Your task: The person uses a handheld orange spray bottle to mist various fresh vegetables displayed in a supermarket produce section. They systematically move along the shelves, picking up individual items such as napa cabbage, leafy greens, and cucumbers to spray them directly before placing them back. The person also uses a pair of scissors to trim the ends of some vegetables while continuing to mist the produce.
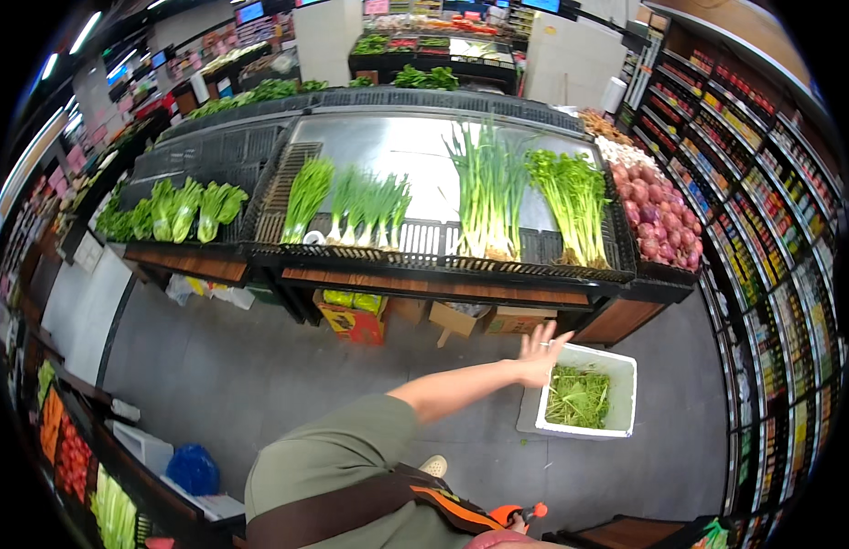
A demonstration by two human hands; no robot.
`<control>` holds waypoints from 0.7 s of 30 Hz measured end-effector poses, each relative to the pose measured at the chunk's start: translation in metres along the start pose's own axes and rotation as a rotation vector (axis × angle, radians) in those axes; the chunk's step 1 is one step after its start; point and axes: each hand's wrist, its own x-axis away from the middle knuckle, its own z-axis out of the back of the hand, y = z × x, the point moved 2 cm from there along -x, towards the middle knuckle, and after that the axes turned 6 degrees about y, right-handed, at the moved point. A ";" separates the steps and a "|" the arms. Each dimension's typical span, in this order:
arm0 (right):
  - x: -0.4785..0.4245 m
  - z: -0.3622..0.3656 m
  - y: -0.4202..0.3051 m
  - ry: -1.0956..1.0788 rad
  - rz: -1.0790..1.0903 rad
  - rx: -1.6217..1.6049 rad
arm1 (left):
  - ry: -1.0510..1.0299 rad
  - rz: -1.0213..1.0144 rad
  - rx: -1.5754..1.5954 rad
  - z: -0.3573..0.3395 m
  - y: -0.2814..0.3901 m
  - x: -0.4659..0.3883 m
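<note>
My left hand (539, 355) reaches out with fingers spread and nothing in it, over the left rim of a white foam box (623, 384). The box stands on the floor and holds loose green leaves and stems (579, 398). At the bottom, my right hand (517, 523) is mostly hidden; its fingers are beside an orange tool (510, 513) with a dark and orange tip, whose kind I cannot tell. On the display stand before me are green onions (369, 206), leeks or large scallions (489, 206), celery (572, 206) and a leafy bunch (307, 199).
Red onions (654, 213) fill the stand's right end, and lettuces (187, 213) sit at its left. Cardboard boxes (455, 319) are under the stand. Tall shelves of bottles (747, 226) line the right. A blue bag (192, 469) and vegetable crates are at the lower left.
</note>
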 end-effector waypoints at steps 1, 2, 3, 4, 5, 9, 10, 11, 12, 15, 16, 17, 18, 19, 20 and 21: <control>-0.001 -0.006 -0.002 -0.034 0.027 0.034 | 0.114 -0.004 0.004 0.004 -0.035 0.023; 0.002 -0.014 0.000 -0.065 0.032 0.062 | 0.273 -0.087 0.107 0.005 -0.074 0.044; 0.005 -0.022 0.005 -0.083 0.020 0.079 | 0.274 -0.122 0.291 0.014 -0.098 0.075; 0.009 -0.031 0.003 -0.117 0.027 0.112 | 0.245 0.103 0.523 0.011 -0.137 0.113; 0.015 -0.045 0.000 -0.152 0.040 0.145 | 0.276 0.236 0.535 0.007 -0.186 0.157; 0.040 -0.109 -0.011 -0.284 0.144 0.299 | 0.214 0.708 -0.026 0.015 -0.336 0.402; 0.052 -0.134 -0.012 -0.335 0.177 0.354 | 0.213 0.988 0.069 0.022 -0.348 0.486; 0.067 -0.161 -0.011 -0.389 0.210 0.407 | 0.325 1.192 0.339 0.009 -0.371 0.576; 0.077 -0.181 -0.009 -0.407 0.235 0.451 | 0.247 1.455 0.428 0.009 -0.369 0.643; 0.125 -0.250 0.009 -0.498 0.292 0.523 | 0.393 1.808 0.546 0.060 -0.307 0.776; 0.146 -0.281 0.014 -0.543 0.333 0.583 | 0.513 1.849 0.584 0.058 -0.302 0.820; 0.163 -0.308 0.021 -0.573 0.361 0.617 | 0.606 1.879 0.611 0.057 -0.293 0.855; 0.184 -0.335 0.030 -0.613 0.388 0.631 | 0.710 1.916 0.640 0.051 -0.282 0.888; 0.212 -0.361 0.037 -0.665 0.408 0.615 | 0.737 1.863 0.766 0.038 -0.277 0.907; 0.251 -0.380 0.044 -0.736 0.429 0.551 | 0.796 1.804 0.884 0.024 -0.279 0.915; 0.289 -0.398 0.048 -0.805 0.448 0.485 | 0.873 1.735 1.002 0.011 -0.282 0.919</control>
